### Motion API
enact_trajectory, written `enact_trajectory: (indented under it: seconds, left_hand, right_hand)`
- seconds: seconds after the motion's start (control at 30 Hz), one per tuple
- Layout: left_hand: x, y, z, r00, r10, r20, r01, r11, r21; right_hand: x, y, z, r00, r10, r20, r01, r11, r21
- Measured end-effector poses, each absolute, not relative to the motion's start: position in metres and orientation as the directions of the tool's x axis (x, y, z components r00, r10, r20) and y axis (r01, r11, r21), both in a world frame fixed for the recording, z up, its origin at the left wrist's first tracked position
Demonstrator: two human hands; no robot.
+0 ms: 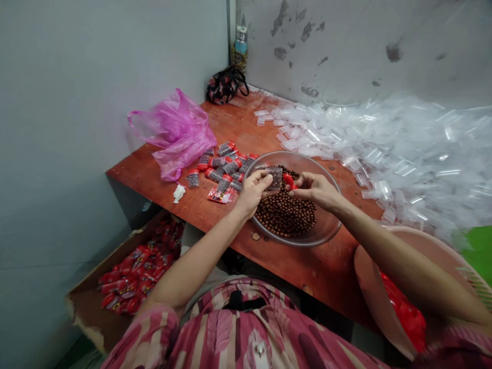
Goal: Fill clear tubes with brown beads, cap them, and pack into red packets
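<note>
My left hand (254,190) is closed on a small clear plastic container (274,180) with dark beads inside. Just to its right, my right hand (314,189) pinches a red cap (288,180) near the container's open end; whether the two touch I cannot tell. Both hands are over a wide see-through bowl (326,233) that holds a heap of shiny brown beads (286,218). Left of the bowl lie several filled containers with red caps (225,183), with a flat red printed packet (222,195) among them.
Clear empty containers (384,148) are piled across the right of the red table (215,220). A pink basin (371,271) with red pieces (405,310) stands lower right. A pink plastic bag (180,130) and floral pouch (226,86) lie farther back. Below left, a cardboard box (86,307) holds red-capped packs (134,271).
</note>
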State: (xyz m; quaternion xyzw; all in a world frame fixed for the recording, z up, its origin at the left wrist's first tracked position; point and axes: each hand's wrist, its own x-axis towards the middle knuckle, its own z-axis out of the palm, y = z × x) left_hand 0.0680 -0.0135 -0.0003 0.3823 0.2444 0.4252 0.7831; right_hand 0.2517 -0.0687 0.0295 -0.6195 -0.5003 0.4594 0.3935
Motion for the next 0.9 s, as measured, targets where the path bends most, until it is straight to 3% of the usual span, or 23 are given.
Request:
enact_trajectory:
  seconds: [0.1,0.17,0.33,0.4,0.47,0.7,0.8,0.9]
  left_hand:
    - [0.067,-0.015,0.0,0.554,0.831,-0.049,-0.471,0.361,0.805]
    - [0.065,-0.015,0.0,0.551,0.834,-0.038,-0.491,0.361,0.793]
    - [0.064,-0.015,0.001,0.529,0.849,-0.012,-0.538,0.346,0.769]
    - [0.064,-0.016,0.001,0.532,0.847,-0.014,-0.536,0.349,0.769]
    - [0.064,-0.016,0.001,0.535,0.845,-0.012,-0.535,0.35,0.769]
    - [0.066,-0.015,0.0,0.501,0.865,-0.022,-0.552,0.34,0.761]
    - [0.066,-0.014,0.0,0.49,0.872,-0.025,-0.556,0.335,0.761]
    - [0.066,-0.014,0.001,0.495,0.868,-0.024,-0.552,0.336,0.763]
  right_hand:
    - [0.244,-0.073,0.03,0.061,0.993,-0.098,0.244,-0.11,-0.963]
    - [0.242,-0.074,0.028,0.032,0.999,-0.017,0.319,-0.026,-0.947]
    - [0.24,-0.08,0.027,-0.003,0.98,0.199,0.692,0.146,-0.707]
    - [0.239,-0.082,0.029,-0.006,0.967,0.256,0.76,0.171,-0.627]
    - [0.238,-0.084,0.03,-0.003,0.961,0.276,0.758,0.182,-0.626]
    - [0.235,-0.088,0.032,0.03,0.981,0.19,0.622,0.131,-0.772]
    - [0.234,-0.088,0.035,0.043,0.998,-0.053,0.3,-0.064,-0.952]
    - [0.237,-0.087,0.042,-0.05,0.955,-0.291,-0.063,-0.294,-0.954]
